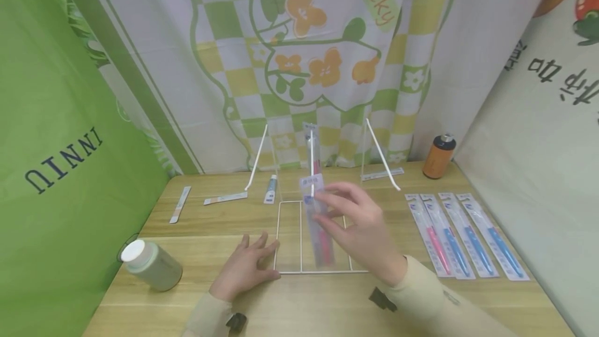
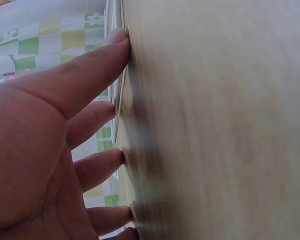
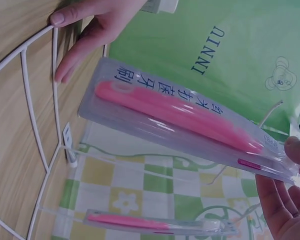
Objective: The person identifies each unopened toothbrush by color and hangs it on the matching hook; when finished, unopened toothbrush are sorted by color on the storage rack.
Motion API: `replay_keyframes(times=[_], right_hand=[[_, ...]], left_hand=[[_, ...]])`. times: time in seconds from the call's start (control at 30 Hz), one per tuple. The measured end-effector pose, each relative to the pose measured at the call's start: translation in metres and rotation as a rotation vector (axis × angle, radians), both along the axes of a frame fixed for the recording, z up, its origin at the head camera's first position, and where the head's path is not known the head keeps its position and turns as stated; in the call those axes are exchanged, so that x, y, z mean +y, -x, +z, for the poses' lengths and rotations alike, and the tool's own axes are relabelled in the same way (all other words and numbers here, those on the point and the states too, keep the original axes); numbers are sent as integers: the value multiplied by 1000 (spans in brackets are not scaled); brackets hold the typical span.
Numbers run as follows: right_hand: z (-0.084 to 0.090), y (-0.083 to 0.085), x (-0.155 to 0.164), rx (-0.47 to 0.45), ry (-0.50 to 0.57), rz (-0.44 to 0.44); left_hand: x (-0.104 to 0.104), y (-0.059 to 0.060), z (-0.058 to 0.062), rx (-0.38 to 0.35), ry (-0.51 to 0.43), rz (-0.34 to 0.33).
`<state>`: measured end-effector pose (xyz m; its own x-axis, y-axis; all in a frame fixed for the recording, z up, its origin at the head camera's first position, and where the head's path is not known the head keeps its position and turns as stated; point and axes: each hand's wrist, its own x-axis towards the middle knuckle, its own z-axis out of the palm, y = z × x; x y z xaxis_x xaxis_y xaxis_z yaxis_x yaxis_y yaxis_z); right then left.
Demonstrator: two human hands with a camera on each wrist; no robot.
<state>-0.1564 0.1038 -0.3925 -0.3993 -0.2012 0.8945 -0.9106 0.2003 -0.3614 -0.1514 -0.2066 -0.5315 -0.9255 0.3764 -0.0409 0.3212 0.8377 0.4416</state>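
My right hand [image 1: 359, 222] pinches the upper end of a packaged pink toothbrush [image 3: 175, 112] between thumb and fingers. The package slants down over the base of a white wire rack [image 1: 323, 273], and its top overlaps the middle hook in the head view. Farther back on that hook hangs another packaged pink toothbrush [image 3: 155, 222]. Fingers spread, my left hand [image 1: 247, 267] rests on the table at the rack's front left corner. In the left wrist view its thumb [image 2: 117, 40] is right at the base wire.
Several packaged toothbrushes [image 1: 458, 238] lie in a row on the right. An orange bottle [image 1: 439, 157] stands behind them. A green bottle [image 1: 159, 267] with a white cap stands at left. Behind the rack's left side lies a small tube [image 1: 271, 190], with narrow sachets [image 1: 226, 198] nearby.
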Motion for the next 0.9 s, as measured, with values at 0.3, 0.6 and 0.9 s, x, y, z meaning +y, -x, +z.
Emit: replay_keyframes(times=[0.3, 0.6, 0.9], right_hand=[[-8, 28, -7, -61, 15, -92], [-11, 60, -14, -52, 24, -173], [-9, 86, -19, -107, 37, -191]], left_hand=[[-1, 0, -3, 7, 3, 1], [1, -3, 1, 9, -1, 7], [2, -2, 1, 11, -1, 2]])
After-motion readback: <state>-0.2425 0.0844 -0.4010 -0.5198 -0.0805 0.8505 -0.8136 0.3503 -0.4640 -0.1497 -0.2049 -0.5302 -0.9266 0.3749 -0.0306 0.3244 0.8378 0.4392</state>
